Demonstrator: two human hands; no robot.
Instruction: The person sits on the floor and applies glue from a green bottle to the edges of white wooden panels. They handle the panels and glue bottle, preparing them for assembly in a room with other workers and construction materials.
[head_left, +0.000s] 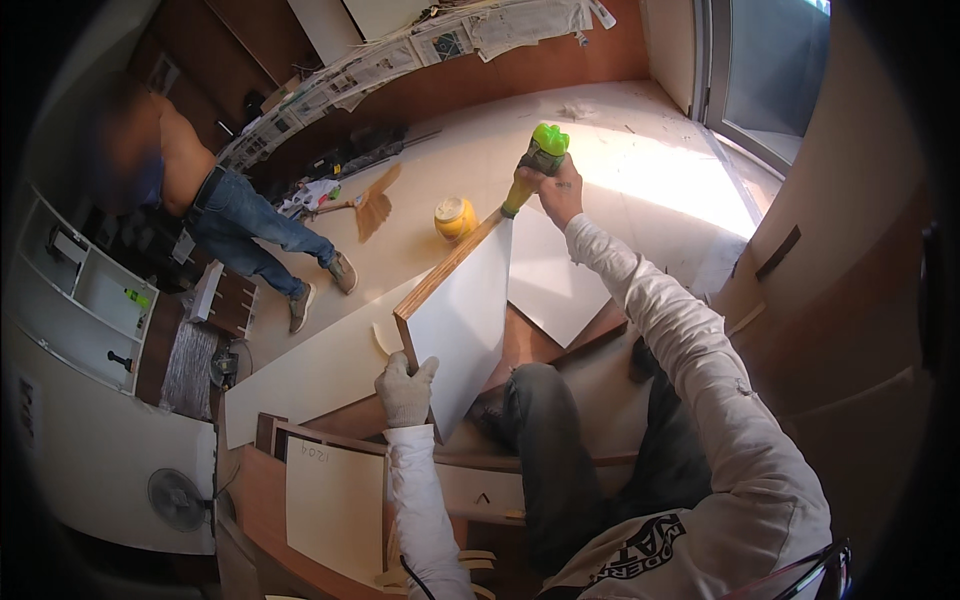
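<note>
Pinching the near end of a white-faced rectangular panel with wood-coloured edges [462, 325], the gloved left hand [405, 392] is holding it on edge; the bare right hand's [563, 192] fingers are wrapping a bright-green and black handheld tool [546, 148] at the far end. A loose pinch could be sending the panel toppling, that narrow edge making the tool skid! Blue-grey trousered legs [550, 430] are crowding the near side; pale, sunlit floor [640, 150] is opening beyond.

Coworker's head [125, 150] blurred, right hand [562, 188] partly hidden
</note>
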